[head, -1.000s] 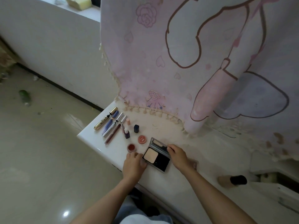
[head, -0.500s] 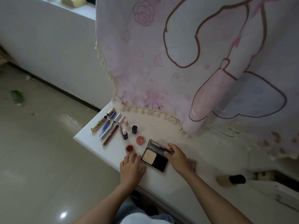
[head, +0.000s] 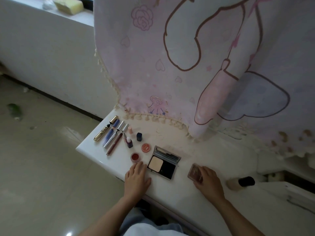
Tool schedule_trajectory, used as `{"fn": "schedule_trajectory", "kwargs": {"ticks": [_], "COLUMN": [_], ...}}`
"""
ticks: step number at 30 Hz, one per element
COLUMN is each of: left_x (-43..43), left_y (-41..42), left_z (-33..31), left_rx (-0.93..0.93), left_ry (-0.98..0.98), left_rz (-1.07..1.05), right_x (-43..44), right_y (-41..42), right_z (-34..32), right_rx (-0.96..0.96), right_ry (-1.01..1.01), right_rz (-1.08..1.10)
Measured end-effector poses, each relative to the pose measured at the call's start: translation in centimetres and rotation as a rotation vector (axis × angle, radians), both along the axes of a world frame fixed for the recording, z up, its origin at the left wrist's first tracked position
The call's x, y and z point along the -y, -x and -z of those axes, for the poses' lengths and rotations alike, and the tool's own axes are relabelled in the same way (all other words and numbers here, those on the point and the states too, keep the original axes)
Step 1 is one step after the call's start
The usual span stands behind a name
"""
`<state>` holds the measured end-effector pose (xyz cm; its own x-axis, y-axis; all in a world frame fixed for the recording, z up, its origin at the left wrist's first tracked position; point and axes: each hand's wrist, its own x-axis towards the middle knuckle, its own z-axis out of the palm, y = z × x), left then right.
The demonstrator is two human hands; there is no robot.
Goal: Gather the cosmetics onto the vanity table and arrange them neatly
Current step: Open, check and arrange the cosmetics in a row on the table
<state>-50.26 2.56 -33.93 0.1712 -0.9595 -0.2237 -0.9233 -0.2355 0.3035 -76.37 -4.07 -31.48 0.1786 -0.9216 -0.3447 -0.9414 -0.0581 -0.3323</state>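
Note:
On the white vanity table (head: 172, 189) lies a row of cosmetics: a gold mascara (head: 103, 129), slim pens and a pencil (head: 114, 145), a nail polish bottle (head: 129, 142), a dark blue cap (head: 139, 136), an orange pot (head: 146, 147) and a red pot (head: 135, 157). An open powder compact (head: 162, 165) sits right of the pots. My left hand (head: 136, 180) rests flat on the table beside the compact's left edge. My right hand (head: 208, 181) pinches a small brown palette (head: 194, 171) between thumb and fingers, to the right of the compact.
A beige bottle with a black cap (head: 240, 182) lies on its side at the table's right. A pink printed cloth (head: 170, 68) with tassels hangs over the table's back. The tiled floor (head: 42, 167) drops off left of the table edge.
My right hand has let go of the compact and moved right onto the brown palette. My left hand has slid slightly back from the compact's corner.

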Motion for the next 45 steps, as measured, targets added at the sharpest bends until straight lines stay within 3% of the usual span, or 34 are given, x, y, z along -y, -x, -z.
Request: {"fn": "schedule_trajectory", "kwargs": {"ticks": [6, 10, 13, 17, 21, 25, 32, 36, 41, 45], "left_x": [0.4, 0.7, 1.9, 4.9, 6.8, 7.3, 7.5, 7.4, 7.6, 7.5], "left_y": [0.2, -0.1, 0.6, 2.9, 5.0, 5.6, 6.1, 6.1, 6.2, 6.3], "left_z": [-1.1, -3.3, -6.3, -10.5, -14.6, -16.9, -18.1, -17.9, -17.8, -17.5], "left_rx": [-0.130, -0.221, -0.301, -0.553, -0.840, -0.951, -0.958, -0.861, -0.664, -0.593], "left_ry": [-0.012, 0.107, 0.208, 0.217, 0.171, 0.241, 0.430, 0.578, 0.686, 0.735], "left_rz": [-0.081, -0.138, -0.064, 0.037, 0.212, 0.360, 0.359, 0.308, 0.324, 0.324], "right_x": [-1.1, -0.1, 0.7, 1.1, 1.1, 1.2, 1.6, 1.9, 1.8, 2.0], "right_y": [-0.3, 0.1, 0.1, -0.3, -1.1, -1.2, -1.5, -2.4, -4.5, -5.3], "right_z": [-0.6, -3.7, -7.5, -12.9, -16.7, -18.7, -19.9, -20.3, -20.9, -20.8], "right_rx": [0.151, 0.245, 0.419, 0.575, 0.643, 0.693, 0.803, 0.945, 0.788, 0.792], "right_ry": [-0.005, -0.012, 0.010, 0.019, 0.062, 0.061, 0.047, -0.008, 0.014, 0.091], "right_rz": [0.169, 0.207, 0.169, 0.059, -0.017, -0.053, -0.081, 0.076, 0.082, 0.090]}}
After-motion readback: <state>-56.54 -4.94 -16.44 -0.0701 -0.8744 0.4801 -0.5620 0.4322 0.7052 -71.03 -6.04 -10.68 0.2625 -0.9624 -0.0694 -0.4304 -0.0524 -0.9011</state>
